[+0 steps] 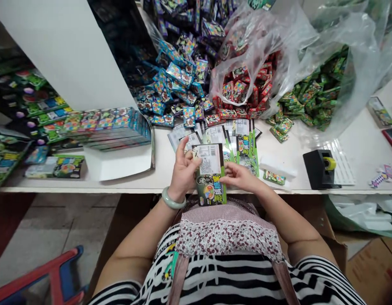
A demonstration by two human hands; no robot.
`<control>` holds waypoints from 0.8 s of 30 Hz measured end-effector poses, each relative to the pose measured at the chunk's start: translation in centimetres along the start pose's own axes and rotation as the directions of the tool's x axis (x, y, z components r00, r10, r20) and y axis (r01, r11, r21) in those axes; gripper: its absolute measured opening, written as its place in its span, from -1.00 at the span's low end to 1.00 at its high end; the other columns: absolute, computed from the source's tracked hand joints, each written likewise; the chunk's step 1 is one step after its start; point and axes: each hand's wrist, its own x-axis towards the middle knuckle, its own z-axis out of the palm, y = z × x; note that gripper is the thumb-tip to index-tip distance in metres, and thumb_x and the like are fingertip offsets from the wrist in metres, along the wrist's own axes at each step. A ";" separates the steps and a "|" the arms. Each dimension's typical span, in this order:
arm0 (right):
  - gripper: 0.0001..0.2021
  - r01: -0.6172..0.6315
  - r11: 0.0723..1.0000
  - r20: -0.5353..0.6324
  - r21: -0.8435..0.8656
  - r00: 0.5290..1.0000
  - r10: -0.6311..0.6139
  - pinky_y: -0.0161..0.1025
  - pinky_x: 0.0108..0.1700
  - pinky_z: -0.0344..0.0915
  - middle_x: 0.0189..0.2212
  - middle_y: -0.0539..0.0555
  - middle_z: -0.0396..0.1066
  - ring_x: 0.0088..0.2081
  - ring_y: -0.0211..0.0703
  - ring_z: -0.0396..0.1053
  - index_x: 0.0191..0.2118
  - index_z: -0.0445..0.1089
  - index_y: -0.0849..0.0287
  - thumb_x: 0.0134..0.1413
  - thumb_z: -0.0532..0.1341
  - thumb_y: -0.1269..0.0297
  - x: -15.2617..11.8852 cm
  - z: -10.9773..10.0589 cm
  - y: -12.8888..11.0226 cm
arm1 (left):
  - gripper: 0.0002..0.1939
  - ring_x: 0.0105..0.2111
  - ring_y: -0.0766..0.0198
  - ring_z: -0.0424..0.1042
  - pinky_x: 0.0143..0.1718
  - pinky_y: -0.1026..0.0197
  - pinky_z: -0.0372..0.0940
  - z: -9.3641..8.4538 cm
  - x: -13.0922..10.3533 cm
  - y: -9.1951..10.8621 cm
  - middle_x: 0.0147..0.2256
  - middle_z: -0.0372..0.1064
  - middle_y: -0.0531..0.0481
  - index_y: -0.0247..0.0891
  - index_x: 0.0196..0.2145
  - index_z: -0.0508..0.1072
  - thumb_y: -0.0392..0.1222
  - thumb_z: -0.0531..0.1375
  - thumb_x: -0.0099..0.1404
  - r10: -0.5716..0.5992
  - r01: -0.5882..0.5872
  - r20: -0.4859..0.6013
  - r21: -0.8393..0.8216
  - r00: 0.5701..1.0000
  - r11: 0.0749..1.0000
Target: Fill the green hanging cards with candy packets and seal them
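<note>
Printed carton, upright in my view, is between my two hands just in front of the bench edge, its lower part overlapping my apron. Its upper part shows a pale panel with a barcode, and its lower part is black and green with colourful print. My left hand holds it by the left side, thumb laid over the face and index finger raised clear. My right hand is closed narrowly at the right edge, a fingertip lying on the face. I wear a pale green bangle on my left wrist.

Right behind the carton, more flat cartons lie fanned and overlapping on the bench. Beyond them are heaps of little packets: blue packets to the left, purple ones farther back, red ones in a clear plastic bag, and green ones to the right. Near my right forearm lies a single small green packet, and past it stands a black tape dispenser with a yellow roll. To my left, an open white tray carries a row of packed boxes.
</note>
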 end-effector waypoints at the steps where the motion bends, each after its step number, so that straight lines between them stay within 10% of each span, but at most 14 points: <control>1: -0.56 0.036 0.999 -0.080 -0.012 0.996 -0.037 -0.25 -0.30 0.36 -0.31 -0.02 0.39 -0.32 -0.26 0.37 -0.10 0.27 0.08 -0.08 0.41 0.16 -0.1 -0.2 -0.3 | -0.26 -0.21 0.29 0.52 -0.22 0.29 0.45 0.0 -0.1 0.1 -0.18 0.48 0.03 0.08 0.25 0.21 -0.12 0.40 0.19 0.016 -0.017 0.036 0.022 0.999 1.000; 6: -0.42 0.220 0.969 -0.322 -0.114 0.914 -0.245 -0.20 -0.20 0.43 -0.21 0.00 0.43 -0.30 -0.25 0.45 0.11 0.19 0.00 -0.02 0.39 0.14 0.6 -0.5 -2.0 | -0.42 -0.13 0.27 0.51 -0.14 0.25 0.45 0.0 -0.7 1.2 -0.10 0.48 0.00 -0.01 0.13 0.34 -0.16 0.39 0.19 0.045 -0.060 0.139 0.106 0.989 0.993; 18: -0.85 0.299 0.890 -0.108 -0.343 0.929 -0.354 -0.25 -0.29 0.32 -0.37 -0.01 0.42 -0.31 -0.28 0.36 -0.32 0.38 0.09 0.22 0.19 0.16 0.5 0.4 -6.5 | -0.74 -0.32 0.28 0.47 -0.34 0.27 0.35 -1.5 -0.8 5.4 -0.32 0.53 -0.07 -0.24 -0.38 0.55 0.01 0.28 0.30 0.059 -0.082 0.079 0.323 0.995 0.943; 24: -0.80 0.253 0.957 -0.168 -0.142 0.947 -0.275 -0.28 -0.36 0.32 -0.33 -0.02 0.37 -0.29 -0.25 0.36 -0.19 0.33 0.05 0.08 0.30 0.20 1.2 0.2 -7.5 | -0.70 -0.34 0.26 0.53 -0.37 0.26 0.40 -1.1 0.0 7.4 -0.33 0.58 -0.07 -0.20 -0.09 0.57 -0.08 0.35 0.23 0.020 -0.053 0.141 0.237 0.990 0.970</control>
